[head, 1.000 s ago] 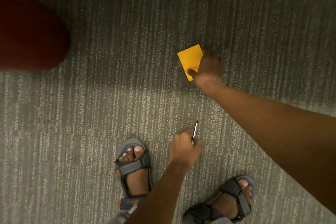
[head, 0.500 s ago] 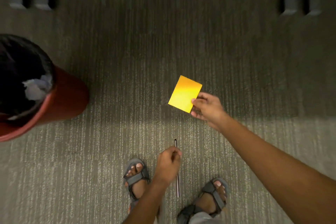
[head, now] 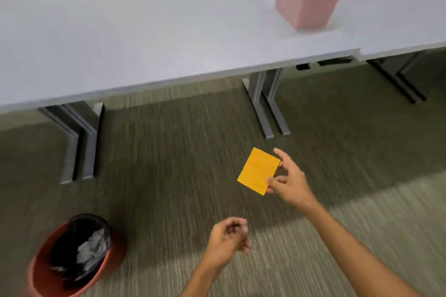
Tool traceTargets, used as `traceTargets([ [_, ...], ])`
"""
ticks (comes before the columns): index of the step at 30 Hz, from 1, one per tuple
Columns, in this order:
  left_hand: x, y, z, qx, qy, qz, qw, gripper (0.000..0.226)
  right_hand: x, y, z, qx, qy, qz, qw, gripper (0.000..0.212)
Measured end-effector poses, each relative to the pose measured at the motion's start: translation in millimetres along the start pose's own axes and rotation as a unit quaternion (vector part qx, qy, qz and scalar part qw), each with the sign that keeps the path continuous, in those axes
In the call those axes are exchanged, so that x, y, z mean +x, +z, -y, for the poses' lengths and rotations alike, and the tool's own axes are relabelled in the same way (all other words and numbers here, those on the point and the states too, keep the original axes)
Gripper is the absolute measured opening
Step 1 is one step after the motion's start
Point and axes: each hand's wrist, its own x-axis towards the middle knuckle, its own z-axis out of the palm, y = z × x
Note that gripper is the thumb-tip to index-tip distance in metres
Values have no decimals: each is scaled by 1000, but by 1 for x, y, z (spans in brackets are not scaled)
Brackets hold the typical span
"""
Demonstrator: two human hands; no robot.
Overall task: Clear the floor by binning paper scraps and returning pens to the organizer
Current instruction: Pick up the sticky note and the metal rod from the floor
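My right hand (head: 288, 179) pinches the lower right corner of an orange square of paper (head: 258, 170), held up above the carpet. My left hand (head: 228, 239) is lower and nearer to me, its fingers curled tight; only a dark glimpse of the thin pen shows at the fingertips through the blur. The red bin (head: 39, 270) with a black liner stands on the floor at the lower left, with crumpled grey paper (head: 93, 249) inside. The pink pen organizer (head: 306, 11), holding several pens, sits on the white table at the upper right.
A long white table (head: 156, 38) spans the top of the view, with grey metal legs (head: 80, 142) at left and legs (head: 268, 108) at centre. A second table (head: 405, 19) adjoins on the right. Grey-green striped carpet (head: 169, 188) covers the floor.
I have stood up from the floor, and the view now takes in the tables and organizer. My right hand has lifted the orange paper off the carpet; my left hand rose with the pen.
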Motion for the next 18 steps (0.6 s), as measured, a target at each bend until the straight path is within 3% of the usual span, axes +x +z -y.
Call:
traceTargets([
  [7,-31,72,-143,149,143,-14,978,31,-44,-122,123,-33,-91,-81,992,58],
  [12,-39,109,-221,222,223,16,949,14,-51,-180,185,-32,-146,-140,979,48],
  [16,-38,127,-268,242,268,-6,932,45,-37,-213,217,-23,-183,-157,970,41],
  [18,-29,132,-289,249,276,-12,928,38,-23,-225,232,-32,-200,-167,965,35],
])
